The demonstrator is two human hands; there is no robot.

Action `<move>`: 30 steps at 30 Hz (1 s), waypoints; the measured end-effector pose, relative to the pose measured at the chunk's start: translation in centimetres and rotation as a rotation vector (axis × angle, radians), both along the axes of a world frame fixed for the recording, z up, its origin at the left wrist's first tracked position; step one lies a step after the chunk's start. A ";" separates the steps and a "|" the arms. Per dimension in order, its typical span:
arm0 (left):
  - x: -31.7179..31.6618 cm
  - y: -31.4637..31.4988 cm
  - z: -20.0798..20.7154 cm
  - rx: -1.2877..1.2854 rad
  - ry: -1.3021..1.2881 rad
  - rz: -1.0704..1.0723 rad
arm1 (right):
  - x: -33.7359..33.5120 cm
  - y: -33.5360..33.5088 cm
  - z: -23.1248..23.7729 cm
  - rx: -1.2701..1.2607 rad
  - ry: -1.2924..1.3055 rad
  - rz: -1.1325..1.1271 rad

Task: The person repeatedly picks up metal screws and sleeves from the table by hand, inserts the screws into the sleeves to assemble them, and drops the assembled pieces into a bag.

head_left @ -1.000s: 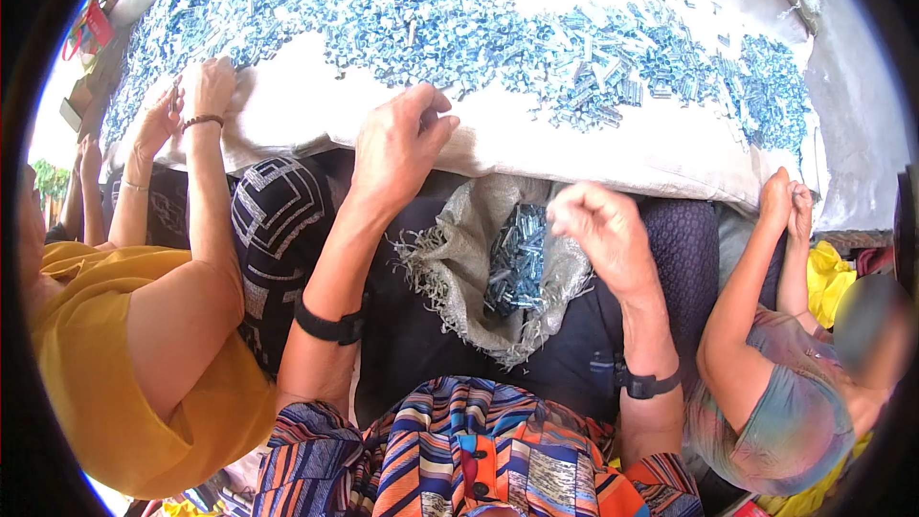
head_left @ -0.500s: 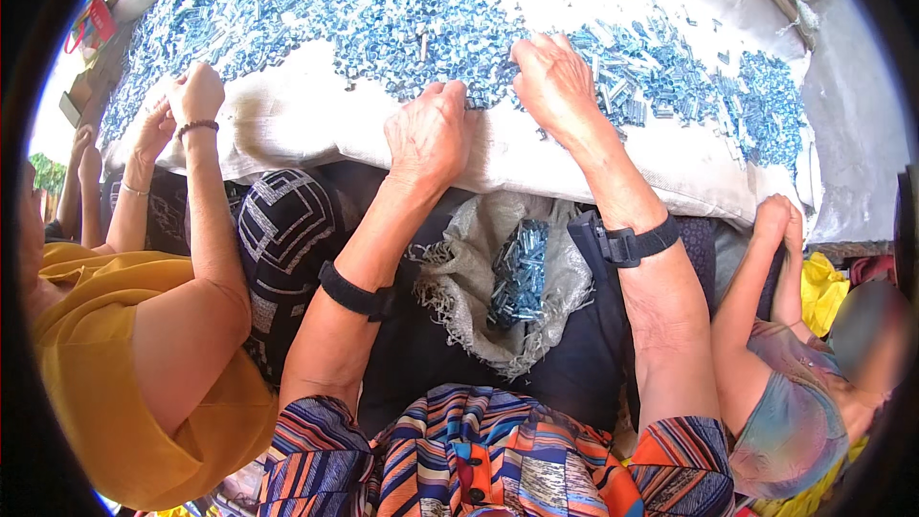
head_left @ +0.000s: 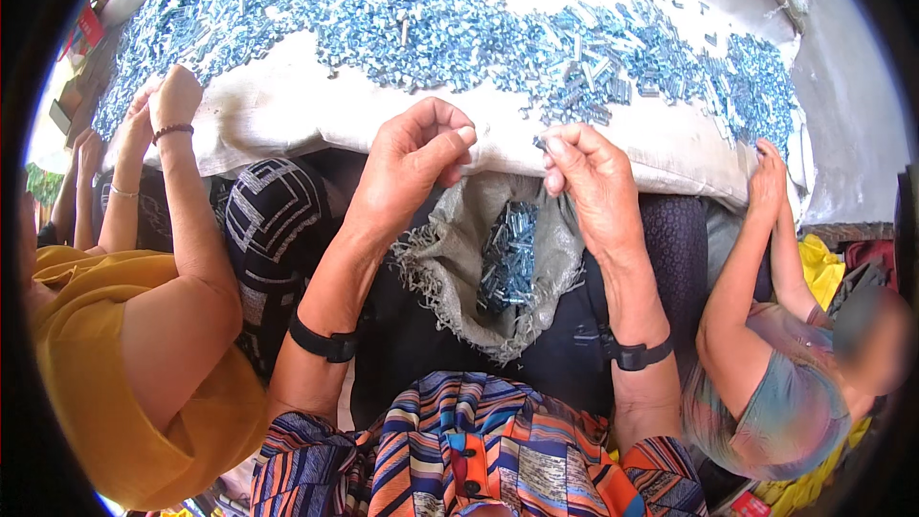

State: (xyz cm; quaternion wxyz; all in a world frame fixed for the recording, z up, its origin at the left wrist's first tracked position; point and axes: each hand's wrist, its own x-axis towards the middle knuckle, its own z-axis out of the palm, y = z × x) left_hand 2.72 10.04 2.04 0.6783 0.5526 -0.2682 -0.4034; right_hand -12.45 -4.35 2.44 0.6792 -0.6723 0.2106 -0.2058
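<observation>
Small shiny blue metal-looking pieces [head_left: 412, 33] cover much of the white cloth [head_left: 278, 96] on the table. Between the thumb and forefinger of my right hand [head_left: 598, 187] is a small dark piece, its tip just showing. Facing it, my left hand [head_left: 407, 163] is curled in a pinch, thumb against the fingers; what it holds, if anything, does not show. Both hands hover at the table's near edge, a short gap apart. Below them, on my lap, a frayed woven sack [head_left: 445, 268] lies open with longer blue tube-like pieces [head_left: 512, 254] inside.
A person in a mustard top [head_left: 144, 373] works close on my left, another in a multicoloured top [head_left: 766, 412] on my right. Their hands are at the table edge. Yellow cloth [head_left: 818, 273] lies at the far right. Black bands circle my forearms.
Both my hands have drawn back from the pile toward me. My right hand has turned and now shows a small piece in its fingertips. The right-hand person's hands have risen to the cloth.
</observation>
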 end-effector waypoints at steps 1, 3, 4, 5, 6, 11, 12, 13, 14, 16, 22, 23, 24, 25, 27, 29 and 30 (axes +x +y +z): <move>-0.6 0.1 -0.1 0.009 0.004 -0.007 | -0.5 0.7 -0.3 0.110 -0.093 -0.015; -2.0 0.0 -0.4 -0.083 0.201 -0.048 | -1.2 1.8 -0.5 0.121 -0.076 -0.054; -2.6 -0.1 -0.5 -0.077 0.206 -0.054 | -1.4 2.1 -0.4 0.124 -0.092 -0.047; -3.2 -0.3 -0.5 -0.099 0.226 -0.078 | -1.7 2.4 -0.4 0.127 -0.107 -0.041; -3.7 -0.5 -0.5 -0.121 0.246 -0.101 | -1.9 2.4 -0.6 0.114 -0.120 -0.037; -4.5 -0.3 -0.7 -0.176 0.295 -0.165 | -2.9 2.7 -0.4 0.201 -0.195 -0.035; -4.6 -0.3 -0.8 -0.174 0.295 -0.167 | -3.1 2.8 -0.5 0.213 -0.201 -0.042; -4.7 -0.4 -0.8 -0.178 0.287 -0.180 | -3.2 2.9 -0.5 0.223 -0.206 -0.047; -4.8 -0.4 -0.9 -0.183 0.277 -0.192 | -3.4 3.0 -0.4 0.224 -0.208 -0.048; -5.0 -0.4 -1.0 -0.168 0.255 -0.189 | -3.7 3.2 -0.3 0.172 -0.204 -0.072; -5.3 -0.3 -1.1 -0.168 0.213 -0.257 | -4.7 2.8 -0.9 0.354 -0.224 0.033; -5.4 -0.2 -1.3 -0.202 0.191 -0.316 | -4.8 2.9 -0.9 0.506 -0.214 0.100; -5.7 -0.1 -1.7 -0.226 0.267 -0.355 | -5.0 3.0 -1.1 0.602 -0.231 0.171; -6.0 0.0 -1.8 -0.237 0.331 -0.395 | -5.2 3.1 -1.2 0.696 -0.246 0.242; -6.3 0.0 -2.3 -0.290 0.397 -0.447 | -5.6 3.3 -1.1 0.807 -0.223 0.272; -6.1 0.0 -2.2 -0.284 0.418 -0.490 | -5.9 3.1 -1.2 0.794 -0.209 0.270; -6.0 0.0 -2.0 -0.208 0.347 -0.466 | -6.0 2.9 -1.3 0.792 -0.208 0.269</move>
